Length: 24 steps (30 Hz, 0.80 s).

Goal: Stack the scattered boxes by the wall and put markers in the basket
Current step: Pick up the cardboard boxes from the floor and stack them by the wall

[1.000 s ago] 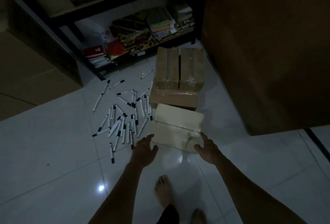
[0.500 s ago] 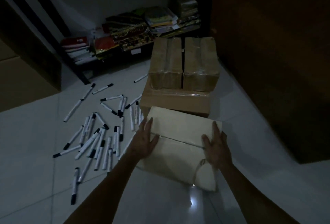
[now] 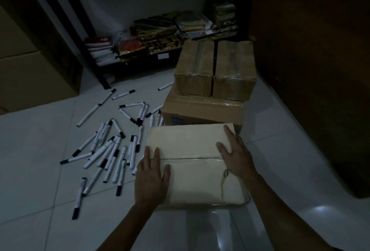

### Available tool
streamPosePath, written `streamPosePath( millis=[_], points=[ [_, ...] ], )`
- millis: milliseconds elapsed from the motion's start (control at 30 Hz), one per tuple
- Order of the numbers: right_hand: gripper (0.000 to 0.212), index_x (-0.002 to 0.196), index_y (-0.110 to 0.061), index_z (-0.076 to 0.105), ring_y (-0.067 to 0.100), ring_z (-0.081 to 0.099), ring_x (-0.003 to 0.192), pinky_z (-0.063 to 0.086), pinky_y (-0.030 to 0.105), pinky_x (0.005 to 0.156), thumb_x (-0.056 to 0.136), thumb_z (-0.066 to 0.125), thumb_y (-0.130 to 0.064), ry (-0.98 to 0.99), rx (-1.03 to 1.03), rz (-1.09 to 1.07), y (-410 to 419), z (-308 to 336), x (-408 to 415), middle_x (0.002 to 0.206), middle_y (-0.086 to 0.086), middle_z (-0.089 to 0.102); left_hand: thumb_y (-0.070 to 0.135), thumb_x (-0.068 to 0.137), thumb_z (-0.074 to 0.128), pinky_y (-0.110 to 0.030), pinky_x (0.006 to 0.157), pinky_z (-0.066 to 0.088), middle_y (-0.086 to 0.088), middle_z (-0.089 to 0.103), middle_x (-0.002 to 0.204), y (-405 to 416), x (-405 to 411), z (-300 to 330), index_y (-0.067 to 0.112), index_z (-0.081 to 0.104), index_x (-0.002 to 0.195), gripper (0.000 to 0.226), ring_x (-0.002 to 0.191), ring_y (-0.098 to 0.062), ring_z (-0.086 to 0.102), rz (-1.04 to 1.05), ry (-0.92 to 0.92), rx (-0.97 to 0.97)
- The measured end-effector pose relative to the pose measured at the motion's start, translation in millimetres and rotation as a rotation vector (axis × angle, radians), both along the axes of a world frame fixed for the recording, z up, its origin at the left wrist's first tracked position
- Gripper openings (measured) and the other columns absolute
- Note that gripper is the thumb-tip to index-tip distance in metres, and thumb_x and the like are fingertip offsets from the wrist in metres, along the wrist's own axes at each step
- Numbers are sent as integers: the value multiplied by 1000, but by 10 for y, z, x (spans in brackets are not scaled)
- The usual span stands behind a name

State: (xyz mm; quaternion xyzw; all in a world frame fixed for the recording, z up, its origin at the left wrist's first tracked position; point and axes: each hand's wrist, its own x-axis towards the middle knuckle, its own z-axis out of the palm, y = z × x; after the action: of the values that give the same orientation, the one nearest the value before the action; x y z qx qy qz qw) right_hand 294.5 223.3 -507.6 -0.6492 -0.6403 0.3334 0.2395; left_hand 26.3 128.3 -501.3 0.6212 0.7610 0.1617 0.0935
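A pale cardboard box (image 3: 192, 162) with a taped seam lies on the white tiled floor in front of me. My left hand (image 3: 151, 178) rests flat on its left side, fingers straight. On the box's right side lies my right hand (image 3: 236, 156), fingers spread and straight. Just behind it stands a brown carton (image 3: 202, 112) with two smaller taped brown boxes (image 3: 215, 68) side by side on top. Several white markers with black caps (image 3: 112, 146) lie scattered on the floor to the left. No basket is in view.
A low dark shelf (image 3: 160, 46) with piles of books and papers runs along the back wall. A large brown cardboard box (image 3: 30, 76) stands at the left. A big dark brown surface (image 3: 312, 70) fills the right side.
The view has come closer and lower. My hands went from hovering near the pale box's front edge to lying flat on its top at both sides.
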Motion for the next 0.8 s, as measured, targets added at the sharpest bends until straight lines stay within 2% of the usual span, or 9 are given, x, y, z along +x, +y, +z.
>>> streamPosePath(
  millis=[100, 200, 333, 433, 500, 567, 667, 733, 800],
  points=[
    [69, 147, -61, 2, 20, 32, 143, 32, 41, 116, 93, 45, -63, 99, -8, -12, 20, -31, 16, 160, -3, 26, 42, 95, 52, -42, 105, 40, -12, 32, 153, 58, -117, 27, 16, 43, 144, 56, 134, -33, 40, 6, -111, 60],
    [74, 151, -53, 8, 8, 29, 142, 27, 29, 115, 95, 55, -49, 284, -23, -42, 16, -24, 20, 159, -10, 25, 40, 93, 50, -40, 103, 44, -8, 39, 140, 191, -311, 84, 13, 47, 138, 53, 123, -28, 47, -19, -264, 123],
    [72, 148, -59, 15, -3, 29, 136, 24, 16, 108, 95, 61, -40, 433, -16, -78, 42, -69, 16, 151, -22, 27, 37, 98, 52, -40, 114, 34, 3, 26, 157, 425, -508, 27, 27, 28, 151, 59, 142, -19, 32, 4, -533, 52],
    [70, 145, -62, 20, -14, 34, 131, 26, 9, 104, 95, 62, -39, 512, -29, -70, 112, -140, 52, 146, -36, 29, 41, 98, 49, -33, 115, 26, 12, 18, 161, 536, -543, -38, 42, 14, 153, 65, 145, -12, 24, 14, -647, -26],
    [70, 146, -59, 23, -31, 36, 116, 28, -7, 90, 94, 64, -37, 557, -35, -73, 178, -190, 70, 127, -58, 31, 44, 98, 47, -32, 112, 24, 16, 16, 160, 553, -567, -82, 51, 10, 151, 64, 142, -9, 23, 19, -700, -68],
    [72, 147, -53, 27, -37, 36, 108, 30, -11, 80, 90, 67, -34, 619, -58, -82, 252, -238, 84, 113, -66, 34, 45, 98, 46, -30, 109, 24, 21, 16, 158, 562, -577, -131, 58, 10, 148, 62, 137, -4, 24, 34, -745, -70],
    [77, 147, -50, 33, -26, 49, 109, 42, -2, 79, 82, 70, -31, 750, -106, -101, 338, -313, 122, 115, -57, 46, 39, 100, 48, -21, 104, 26, 34, 19, 150, 572, -560, -173, 58, 16, 146, 60, 130, 12, 25, 41, -831, -32],
    [77, 147, -47, 37, -11, 59, 110, 49, 7, 77, 80, 71, -26, 850, -137, -93, 377, -382, 153, 122, -42, 56, 36, 100, 49, -9, 94, 26, 47, 20, 137, 587, -563, -192, 58, 18, 146, 59, 114, 36, 26, 40, -854, -22],
    [74, 145, -44, 42, 3, 63, 113, 53, 14, 78, 80, 69, -22, 930, -160, -100, 398, -424, 173, 130, -24, 61, 34, 100, 50, -3, 84, 28, 53, 21, 126, 604, -560, -210, 57, 21, 146, 59, 97, 45, 26, 60, -901, -16]
  ],
)
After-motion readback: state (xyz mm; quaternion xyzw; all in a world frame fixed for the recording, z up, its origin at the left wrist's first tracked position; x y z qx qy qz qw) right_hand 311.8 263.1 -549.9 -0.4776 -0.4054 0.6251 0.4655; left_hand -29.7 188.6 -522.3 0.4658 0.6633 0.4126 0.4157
